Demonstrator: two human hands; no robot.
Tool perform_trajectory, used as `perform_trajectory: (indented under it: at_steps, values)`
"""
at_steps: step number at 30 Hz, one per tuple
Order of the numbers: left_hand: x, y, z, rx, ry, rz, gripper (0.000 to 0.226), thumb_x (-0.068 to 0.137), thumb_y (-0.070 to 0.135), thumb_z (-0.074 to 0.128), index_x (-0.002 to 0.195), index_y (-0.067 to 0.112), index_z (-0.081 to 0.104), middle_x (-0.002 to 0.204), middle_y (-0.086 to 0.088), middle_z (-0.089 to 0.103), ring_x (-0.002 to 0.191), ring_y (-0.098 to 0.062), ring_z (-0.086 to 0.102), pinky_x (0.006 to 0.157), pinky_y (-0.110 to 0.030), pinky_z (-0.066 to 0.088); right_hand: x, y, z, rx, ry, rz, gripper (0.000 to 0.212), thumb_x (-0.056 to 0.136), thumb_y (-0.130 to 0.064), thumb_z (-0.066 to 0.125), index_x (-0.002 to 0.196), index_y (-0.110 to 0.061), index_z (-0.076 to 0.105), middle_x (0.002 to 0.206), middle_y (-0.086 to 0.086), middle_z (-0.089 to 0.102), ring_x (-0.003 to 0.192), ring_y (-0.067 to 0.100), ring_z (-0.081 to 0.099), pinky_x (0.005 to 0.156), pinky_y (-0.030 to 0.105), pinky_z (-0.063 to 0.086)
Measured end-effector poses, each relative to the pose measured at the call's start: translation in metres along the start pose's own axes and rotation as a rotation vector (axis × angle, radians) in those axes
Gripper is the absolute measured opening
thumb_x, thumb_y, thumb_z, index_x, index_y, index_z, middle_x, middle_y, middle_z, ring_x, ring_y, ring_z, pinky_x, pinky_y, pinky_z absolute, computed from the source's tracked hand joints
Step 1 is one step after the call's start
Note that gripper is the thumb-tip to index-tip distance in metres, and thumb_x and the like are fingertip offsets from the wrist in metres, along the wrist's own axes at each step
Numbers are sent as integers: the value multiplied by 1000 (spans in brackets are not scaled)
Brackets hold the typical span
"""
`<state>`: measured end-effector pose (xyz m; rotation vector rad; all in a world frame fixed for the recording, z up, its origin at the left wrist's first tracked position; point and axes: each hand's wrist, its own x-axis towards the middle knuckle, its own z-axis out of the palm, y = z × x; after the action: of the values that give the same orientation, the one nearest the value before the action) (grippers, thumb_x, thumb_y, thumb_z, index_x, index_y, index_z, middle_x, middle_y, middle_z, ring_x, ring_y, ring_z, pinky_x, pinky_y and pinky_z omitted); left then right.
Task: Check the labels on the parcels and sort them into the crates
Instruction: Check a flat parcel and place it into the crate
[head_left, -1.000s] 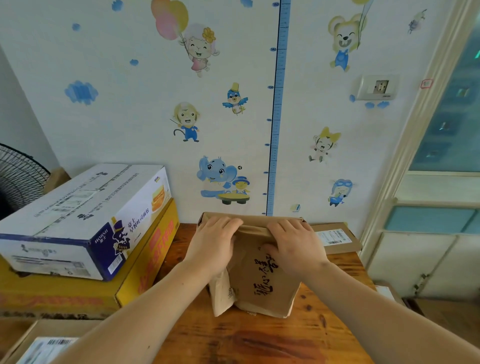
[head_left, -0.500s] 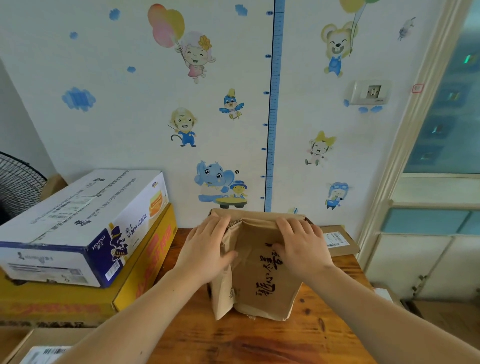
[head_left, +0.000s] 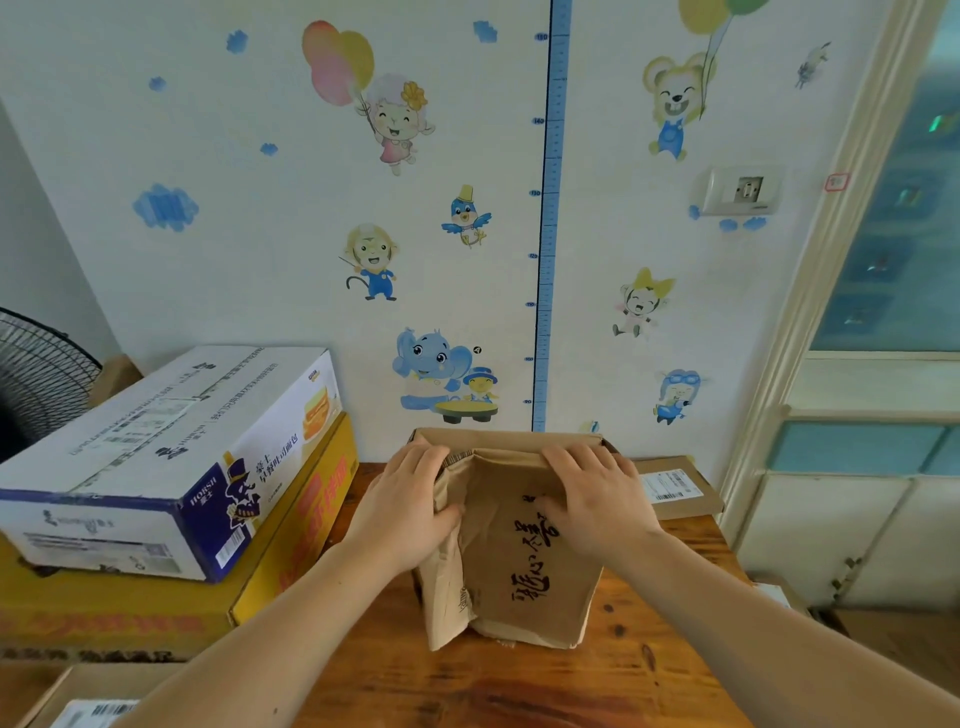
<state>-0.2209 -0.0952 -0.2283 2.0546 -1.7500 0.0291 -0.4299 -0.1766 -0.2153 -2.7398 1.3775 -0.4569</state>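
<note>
The person's left grip (head_left: 410, 506) and right grip (head_left: 597, 499) are clasping the top edge of a brown parcel (head_left: 524, 587) that is standing on the wooden desk (head_left: 519, 686), right of a white box (head_left: 171, 452) lying on a yellow box (head_left: 291, 545).

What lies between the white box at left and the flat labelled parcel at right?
Head view: the brown parcel, held by left hand and right hand.

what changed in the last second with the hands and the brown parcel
The left hand slid from the top edge of the brown paper parcel down to its left side, thumb on the front. The right hand kept its hold at the top right. The parcel and the stacked boxes stayed put.
</note>
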Motion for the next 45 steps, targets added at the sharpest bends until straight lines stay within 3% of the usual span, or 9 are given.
perform_trajectory:
  at_steps: [6,9,13,18,23,27,31,36,45]
  values:
    - [6,-3,-7,-68,-17,-113,57,95,37,56,146,28,33,157,1,12,150,-26,6,117,-39,26,-1,11,-4,105,-44,115,59,97,-46,51,149,-32,26,164,2,4,151,27,4,120,44,19]
    - [0,-6,0,-283,-53,-249,77,90,36,67,151,35,21,163,-3,2,146,-28,25,111,-37,35,-5,14,1,270,-40,209,66,96,-42,58,150,-34,21,164,2,-9,147,32,23,111,44,36]
    - [-2,-6,7,-416,-14,-323,81,88,25,71,151,34,20,158,-4,23,132,-26,45,98,-35,44,-8,15,9,415,-4,295,74,96,-40,60,154,-33,14,165,-1,-2,133,30,45,102,39,45]
    - [1,-6,1,-414,15,-342,78,90,31,67,151,33,18,151,-4,34,121,-25,53,94,-37,48,-9,12,11,507,94,284,70,97,-39,57,154,-30,16,161,-2,17,135,25,42,106,40,43]
    - [8,-6,-6,-382,70,-410,72,92,44,60,146,25,16,110,7,49,75,-19,64,63,-33,53,-4,12,5,465,147,259,65,101,-43,45,154,-39,8,163,-1,8,140,28,37,104,45,44]
    - [6,-10,7,-319,-17,-457,67,95,51,53,145,22,20,113,0,56,77,-22,65,52,-27,45,-6,15,15,467,100,264,57,102,-37,46,151,-39,16,158,1,11,123,24,50,95,37,49]
    - [0,-17,28,-356,-52,-489,78,92,53,56,151,24,16,132,-7,52,99,-30,64,74,-41,57,-13,17,35,506,87,295,48,101,-29,52,144,-30,30,145,3,24,103,11,41,92,28,46]
    - [-2,-13,44,-401,-108,-441,108,81,33,78,156,21,1,149,-5,34,121,-23,50,90,-30,44,-14,23,51,588,119,374,39,97,-27,59,131,-20,40,137,5,31,100,15,47,84,26,44]
    - [3,-26,75,-542,-62,-444,104,84,29,76,158,20,4,162,0,18,144,-19,29,112,-28,28,-3,38,66,597,-67,278,62,92,-17,65,145,-34,39,163,-12,2,145,21,26,110,30,33]
